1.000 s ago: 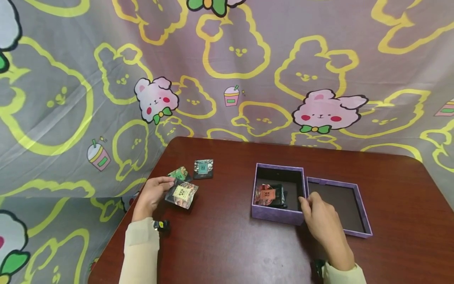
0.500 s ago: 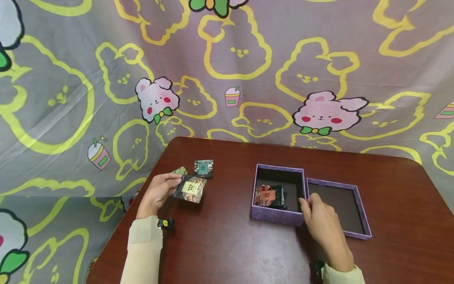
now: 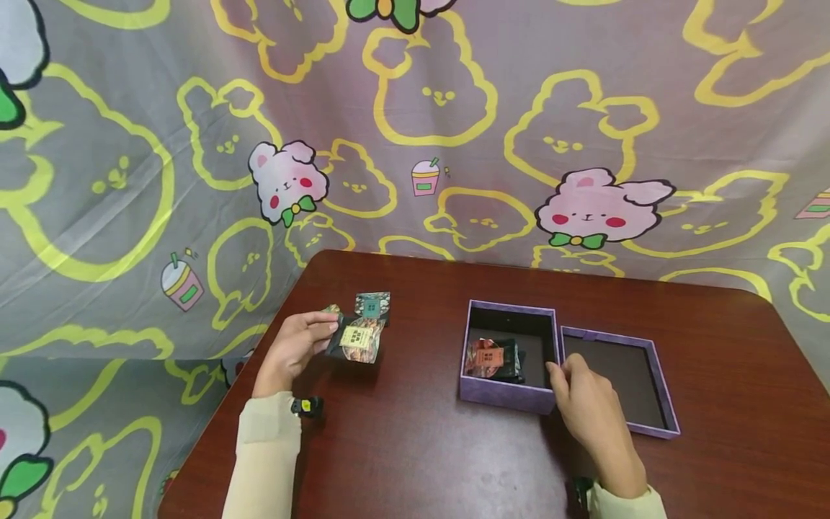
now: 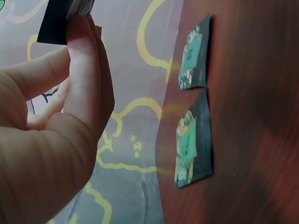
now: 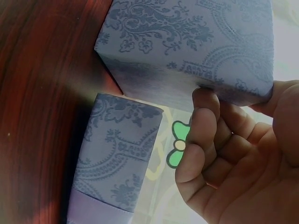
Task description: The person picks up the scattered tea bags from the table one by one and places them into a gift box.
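Observation:
My left hand (image 3: 295, 349) pinches a small black sachet (image 3: 362, 341) with a pale yellow label by its left edge, raised over the table's left side. Behind it lies a sachet with a teal label (image 3: 372, 305). The green-labelled sachet (image 4: 189, 144), mostly covered in the head view, rests beside the teal one. At the purple patterned box (image 3: 506, 395), my right hand (image 3: 593, 396) grips the near right corner, thumb by the rim and fingertips against the outer side. Inside the box, at its left, lies a sachet with an orange label (image 3: 488, 357) over more black packaging.
Right of the box lies its shallow purple lid (image 3: 655, 360), inside facing up. Everything stands on a dark red-brown wooden table (image 3: 421, 432). A patterned curtain (image 3: 454, 144) hangs along the table's back and left edges.
My left hand has carried the yellow-labelled sachet rightward and slightly away, so it now covers most of the green-labelled one in the head view. The right hand keeps its place on the box.

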`<action>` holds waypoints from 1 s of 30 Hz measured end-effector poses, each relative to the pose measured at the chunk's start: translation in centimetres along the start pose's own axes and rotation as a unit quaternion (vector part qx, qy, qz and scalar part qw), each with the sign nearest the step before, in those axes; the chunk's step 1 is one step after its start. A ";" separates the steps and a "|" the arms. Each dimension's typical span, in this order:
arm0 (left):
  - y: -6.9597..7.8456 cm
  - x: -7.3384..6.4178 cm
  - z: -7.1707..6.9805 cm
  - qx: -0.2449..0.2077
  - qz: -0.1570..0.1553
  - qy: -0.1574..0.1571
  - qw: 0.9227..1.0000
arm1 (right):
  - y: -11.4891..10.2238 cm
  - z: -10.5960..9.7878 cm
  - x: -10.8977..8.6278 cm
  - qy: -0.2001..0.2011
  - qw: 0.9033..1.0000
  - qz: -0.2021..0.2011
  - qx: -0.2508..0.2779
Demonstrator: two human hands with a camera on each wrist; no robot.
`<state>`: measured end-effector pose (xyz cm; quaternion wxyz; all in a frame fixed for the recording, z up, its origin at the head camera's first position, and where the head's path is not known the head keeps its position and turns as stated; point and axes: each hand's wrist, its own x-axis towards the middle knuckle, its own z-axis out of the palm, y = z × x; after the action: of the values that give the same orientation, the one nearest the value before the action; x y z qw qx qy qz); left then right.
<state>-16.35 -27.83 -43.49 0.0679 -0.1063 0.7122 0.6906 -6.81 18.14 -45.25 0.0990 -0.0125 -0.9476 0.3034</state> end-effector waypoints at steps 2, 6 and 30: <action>0.2 0.1 0.2 0.006 0.004 0.003 1.000 | 0.0 0.0 0.0 0.002 1.000 -0.001 0.000; 0.6 0.2 0.8 -0.007 0.014 0.001 1.000 | 0.0 0.0 -0.1 0.003 1.000 0.000 -0.001; 1.0 0.4 3.0 -0.026 0.033 -0.028 0.999 | -0.2 0.2 -0.1 0.005 1.000 -0.006 0.001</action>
<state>-17.14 -24.85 -42.72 0.0623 -0.0651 0.6948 0.7135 -6.75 17.89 -45.33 0.1058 -0.0086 -0.9468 0.3037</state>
